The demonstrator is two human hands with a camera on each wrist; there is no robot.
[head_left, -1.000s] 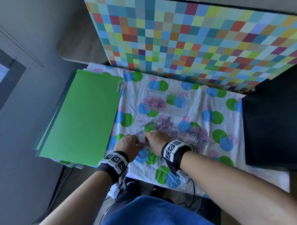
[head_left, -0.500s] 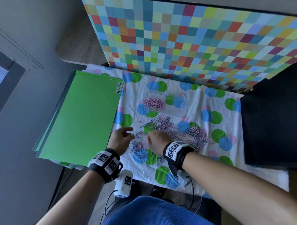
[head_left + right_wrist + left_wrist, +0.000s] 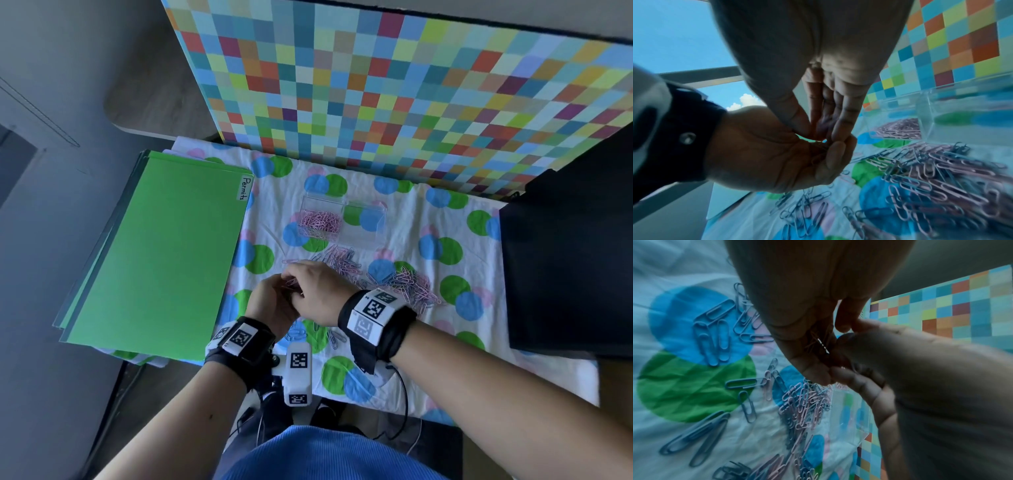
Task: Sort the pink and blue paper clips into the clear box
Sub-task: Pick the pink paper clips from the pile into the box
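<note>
Hands have met: our left hand, earlier apart, now cups pink clips in curled fingers; our right hand fingers pinch into it. Clear box lies beyond our fingertips.

Pink and blue paper clips lay heaped near the clear box, whose left compartment held pink ones.
</note>
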